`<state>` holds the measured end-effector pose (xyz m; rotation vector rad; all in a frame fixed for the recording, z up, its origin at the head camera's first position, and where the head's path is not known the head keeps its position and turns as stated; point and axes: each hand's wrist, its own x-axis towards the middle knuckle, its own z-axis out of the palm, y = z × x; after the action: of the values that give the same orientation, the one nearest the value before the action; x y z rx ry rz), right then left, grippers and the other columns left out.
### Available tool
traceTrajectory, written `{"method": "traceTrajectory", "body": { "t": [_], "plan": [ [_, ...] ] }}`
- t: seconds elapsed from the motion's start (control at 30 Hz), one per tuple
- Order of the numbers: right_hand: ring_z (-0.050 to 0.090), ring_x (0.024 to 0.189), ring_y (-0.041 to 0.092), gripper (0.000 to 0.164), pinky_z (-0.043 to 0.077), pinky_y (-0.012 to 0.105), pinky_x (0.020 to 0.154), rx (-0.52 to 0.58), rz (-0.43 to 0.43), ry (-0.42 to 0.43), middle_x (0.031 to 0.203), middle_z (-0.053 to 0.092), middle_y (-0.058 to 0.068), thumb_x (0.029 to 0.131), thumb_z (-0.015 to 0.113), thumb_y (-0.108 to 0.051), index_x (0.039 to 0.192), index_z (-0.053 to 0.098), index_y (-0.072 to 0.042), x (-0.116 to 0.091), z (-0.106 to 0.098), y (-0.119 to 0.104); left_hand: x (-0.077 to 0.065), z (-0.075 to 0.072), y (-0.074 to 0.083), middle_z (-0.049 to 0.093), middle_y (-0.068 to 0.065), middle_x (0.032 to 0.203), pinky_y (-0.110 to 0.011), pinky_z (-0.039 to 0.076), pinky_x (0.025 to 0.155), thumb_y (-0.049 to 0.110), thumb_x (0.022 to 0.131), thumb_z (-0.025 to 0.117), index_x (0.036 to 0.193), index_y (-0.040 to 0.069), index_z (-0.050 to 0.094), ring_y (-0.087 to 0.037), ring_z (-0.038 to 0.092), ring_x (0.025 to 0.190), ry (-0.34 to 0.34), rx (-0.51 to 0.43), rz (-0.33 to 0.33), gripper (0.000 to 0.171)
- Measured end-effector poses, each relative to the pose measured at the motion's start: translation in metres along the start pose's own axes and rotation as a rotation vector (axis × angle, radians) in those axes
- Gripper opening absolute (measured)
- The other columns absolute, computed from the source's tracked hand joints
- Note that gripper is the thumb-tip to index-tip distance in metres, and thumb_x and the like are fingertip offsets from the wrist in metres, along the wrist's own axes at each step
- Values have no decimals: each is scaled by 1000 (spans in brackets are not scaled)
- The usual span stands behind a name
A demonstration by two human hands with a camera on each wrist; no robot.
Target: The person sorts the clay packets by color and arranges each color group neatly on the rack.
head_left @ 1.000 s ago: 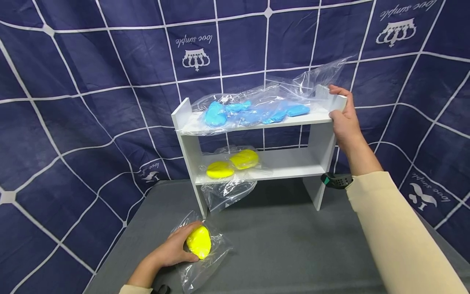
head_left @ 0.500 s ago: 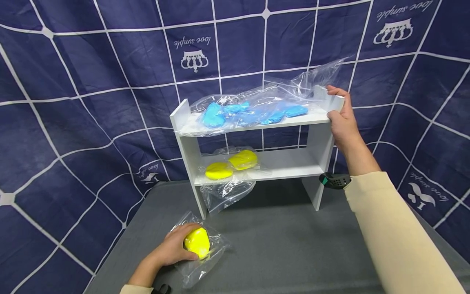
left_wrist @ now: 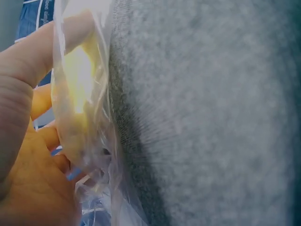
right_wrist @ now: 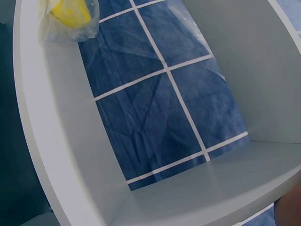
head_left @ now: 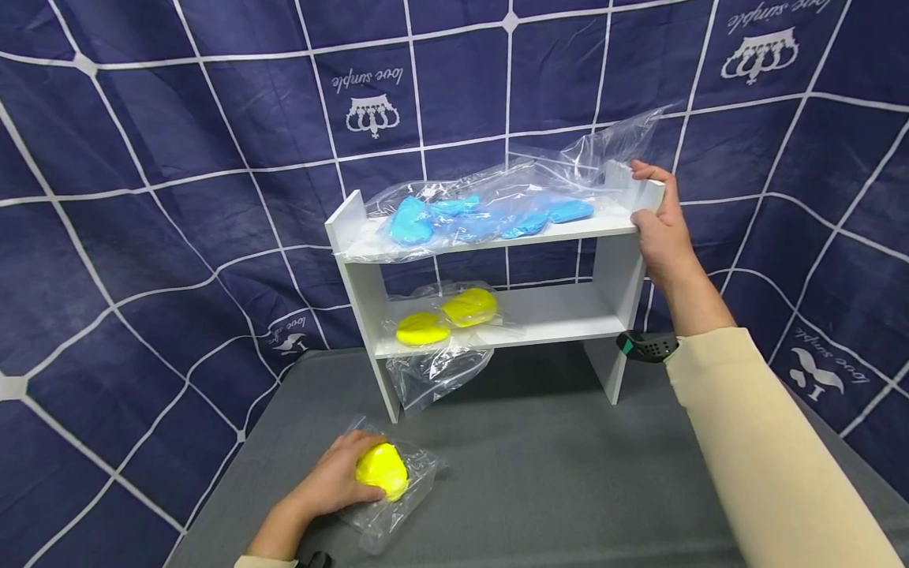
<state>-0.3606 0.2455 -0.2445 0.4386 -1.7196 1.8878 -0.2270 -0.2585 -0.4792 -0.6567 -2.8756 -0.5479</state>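
Note:
Low at the left, my left hand (head_left: 335, 477) grips a rounded yellow lump (head_left: 383, 471) in a clear plastic bag (head_left: 389, 517), thumb below and fingers above. The left wrist view shows the bag (left_wrist: 94, 141) upright between thumb and fingers, right beside the grey cloth (left_wrist: 211, 113). My right hand (head_left: 666, 229) holds the top of the right side panel of a small white shelf (head_left: 561, 312). Two yellow lumps (head_left: 470, 308) in clear plastic lie on its middle board, the plastic hanging over the front edge. Bagged blue pieces (head_left: 525, 221) cover the top board.
The shelf stands on a dark grey cloth-covered table (head_left: 525, 473). Behind and beside it hangs a navy curtain (head_left: 234, 142) with white lines. In the right wrist view, the inner shelf wall (right_wrist: 188, 193) is close to the camera.
The bag in my left hand has turned slightly, its loose lower end shifting up. My right hand keeps its hold on the shelf. The head view has shifted a little.

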Motion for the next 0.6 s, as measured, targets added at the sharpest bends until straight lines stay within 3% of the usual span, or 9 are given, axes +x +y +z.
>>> {"method": "traceTrajectory", "body": {
  "t": [0.13,0.33,0.47,0.6],
  "plan": [
    [26,146,13,66,26,20,104,1,-6,2,162,28,-3,78,24,18,119,47,-29,1,0,1,-1,0,4,60,3,110,-38,44,85,37,58,93,124,15,67,-17,53,101,0,7,-6,74],
    [26,146,14,66,26,19,104,6,-9,3,163,28,-1,78,24,19,118,47,-28,1,0,2,1,2,5,61,-1,121,-45,49,92,32,58,93,119,12,65,-23,59,110,-17,-30,19,70],
    [26,146,13,66,25,20,105,-2,-5,5,162,28,-2,79,24,18,119,47,-29,0,-1,2,1,1,10,64,8,112,-32,54,85,33,61,92,118,14,62,-10,60,98,-29,-53,49,68],
    [25,146,13,65,24,22,106,-20,-7,3,162,28,-4,79,24,17,119,47,-29,1,0,2,2,0,16,64,11,113,-29,54,84,34,65,91,123,17,61,-6,60,97,-42,-98,48,68]
  ]
}}
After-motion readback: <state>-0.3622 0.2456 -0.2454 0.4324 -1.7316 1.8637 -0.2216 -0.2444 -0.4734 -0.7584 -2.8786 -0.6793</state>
